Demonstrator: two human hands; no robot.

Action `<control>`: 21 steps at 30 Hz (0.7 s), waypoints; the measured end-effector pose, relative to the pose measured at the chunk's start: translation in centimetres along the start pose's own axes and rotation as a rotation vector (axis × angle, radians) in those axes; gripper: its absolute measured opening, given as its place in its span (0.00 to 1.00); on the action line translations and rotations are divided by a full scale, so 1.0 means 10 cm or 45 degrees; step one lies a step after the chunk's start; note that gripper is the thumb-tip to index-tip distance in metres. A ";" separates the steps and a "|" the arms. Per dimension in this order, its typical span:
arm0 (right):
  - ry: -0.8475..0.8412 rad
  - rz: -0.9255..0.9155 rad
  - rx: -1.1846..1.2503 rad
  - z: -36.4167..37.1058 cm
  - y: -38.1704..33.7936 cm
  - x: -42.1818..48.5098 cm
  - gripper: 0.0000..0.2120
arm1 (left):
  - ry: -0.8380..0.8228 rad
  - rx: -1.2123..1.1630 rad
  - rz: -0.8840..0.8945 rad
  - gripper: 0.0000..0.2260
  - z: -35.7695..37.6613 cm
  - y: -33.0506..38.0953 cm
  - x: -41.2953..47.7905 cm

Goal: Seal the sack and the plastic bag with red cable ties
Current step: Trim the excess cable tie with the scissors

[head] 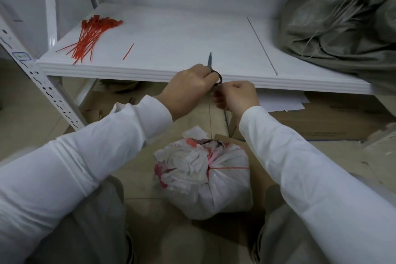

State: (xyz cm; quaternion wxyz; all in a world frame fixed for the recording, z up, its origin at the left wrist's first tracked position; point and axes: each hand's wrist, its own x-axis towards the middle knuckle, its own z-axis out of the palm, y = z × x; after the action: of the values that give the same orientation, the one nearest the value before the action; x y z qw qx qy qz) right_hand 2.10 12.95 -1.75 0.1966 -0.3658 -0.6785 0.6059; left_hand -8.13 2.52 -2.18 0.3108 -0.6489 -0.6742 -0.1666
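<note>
A white plastic bag (216, 180) sits on the floor between my knees. A red cable tie (227, 168) cinches its neck, and the tie's tail sticks out to the right. At the shelf's front edge my left hand (186, 90) grips the black handle of a pair of scissors (210, 61), whose blades point away over the shelf. My right hand (236, 97) is curled right beside it, its fingers at the lower handle loop. A bundle of red cable ties (87, 38) lies on the shelf at the left. The grey-green sack (338, 19) slumps on the shelf at the right.
A short cut piece of red tie (128, 51) lies on the white shelf (171, 34). A perforated metal upright (42, 83) stands at the left. Flattened cardboard (321, 122) and white sheets lie under the shelf.
</note>
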 end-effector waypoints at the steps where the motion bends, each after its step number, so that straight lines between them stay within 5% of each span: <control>1: 0.007 -0.001 -0.020 -0.06 0.01 -0.05 0.09 | 0.013 0.007 0.027 0.13 -0.03 0.08 -0.02; 5: 0.177 -0.042 -0.122 -0.34 0.09 -0.22 0.18 | -0.017 0.036 0.140 0.13 -0.12 0.30 -0.11; 11: -0.052 0.014 -0.186 -0.65 0.21 -0.54 0.19 | -0.084 -0.074 0.317 0.08 -0.19 0.85 -0.17; 15: -0.162 0.180 -0.079 -0.71 0.24 -0.60 0.10 | -0.106 -0.057 0.383 0.06 -0.13 0.91 -0.20; 21: -0.319 0.467 0.108 -0.78 0.38 -0.57 0.10 | -0.134 -0.126 0.442 0.09 -0.02 0.99 -0.22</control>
State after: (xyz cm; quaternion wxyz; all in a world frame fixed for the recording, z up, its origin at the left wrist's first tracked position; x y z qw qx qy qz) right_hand 12.34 14.06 -2.90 0.0126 -0.3962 -0.5937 0.7003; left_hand 1.51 1.72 -5.22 0.2670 -0.7778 -0.5584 -0.1091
